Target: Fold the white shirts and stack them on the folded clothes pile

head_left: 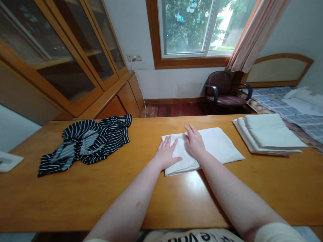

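Observation:
A folded white cloth (217, 144) lies flat on the wooden table (75, 195) in front of me. My left hand (167, 154) rests open on the cloth's left end, fingers spread and palm down. My right hand (194, 142) lies open and flat on the cloth just to the right of it, fingers pointing away from me. Both hands press on the cloth; neither grips it.
A crumpled black-and-white striped garment (85, 143) lies on the table's left. A stack of folded white cloths (270, 134) sits at the right. A white object (7, 161) is at the far left edge. Behind the table stand a wooden cabinet (75, 67), a dark armchair (224, 89) and a bed (297, 104).

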A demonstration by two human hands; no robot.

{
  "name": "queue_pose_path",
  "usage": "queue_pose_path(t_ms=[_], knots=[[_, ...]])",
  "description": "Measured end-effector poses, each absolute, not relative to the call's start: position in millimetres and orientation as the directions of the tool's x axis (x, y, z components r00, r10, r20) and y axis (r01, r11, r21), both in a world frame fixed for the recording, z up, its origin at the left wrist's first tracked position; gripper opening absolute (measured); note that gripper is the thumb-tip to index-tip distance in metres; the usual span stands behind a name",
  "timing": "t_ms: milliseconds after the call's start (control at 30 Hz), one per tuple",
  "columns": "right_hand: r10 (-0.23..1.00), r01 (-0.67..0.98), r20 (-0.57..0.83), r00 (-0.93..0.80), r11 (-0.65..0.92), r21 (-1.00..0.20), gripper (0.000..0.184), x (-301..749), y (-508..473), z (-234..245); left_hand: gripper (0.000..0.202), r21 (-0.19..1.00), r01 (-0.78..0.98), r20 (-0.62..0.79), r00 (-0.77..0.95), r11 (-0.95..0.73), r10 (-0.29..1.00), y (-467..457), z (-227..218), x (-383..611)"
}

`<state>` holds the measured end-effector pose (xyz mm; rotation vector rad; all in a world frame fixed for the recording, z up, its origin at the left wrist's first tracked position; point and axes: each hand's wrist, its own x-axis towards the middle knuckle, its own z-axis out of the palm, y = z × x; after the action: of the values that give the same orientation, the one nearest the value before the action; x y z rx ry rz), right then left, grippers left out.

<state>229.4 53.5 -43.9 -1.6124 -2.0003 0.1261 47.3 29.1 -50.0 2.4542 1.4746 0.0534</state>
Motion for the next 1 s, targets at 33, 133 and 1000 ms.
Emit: queue_pose_path(t_ms=[33,133,1000], knots=[[0.91,0.86,0.345,-0.232,0.358,-0.365,0.047,229,52,-43,0.093,0.257,0.861,-0.111,0.478,-0.44,0.871,29,-50,47],[0.885,0.833,0.172,-0.433,0.466,-0.298,0.047,228,50,-44,0.094,0.263,0.86,-0.116,0.478,-0.437,0.871,29,-51,48],[0.986,0.931,0.012,-0.169,0.163,-0.327,0.053,236,61,-54,0.057,0.141,0.651,0.01,0.752,-0.746,0.659,-32,-44,77]])
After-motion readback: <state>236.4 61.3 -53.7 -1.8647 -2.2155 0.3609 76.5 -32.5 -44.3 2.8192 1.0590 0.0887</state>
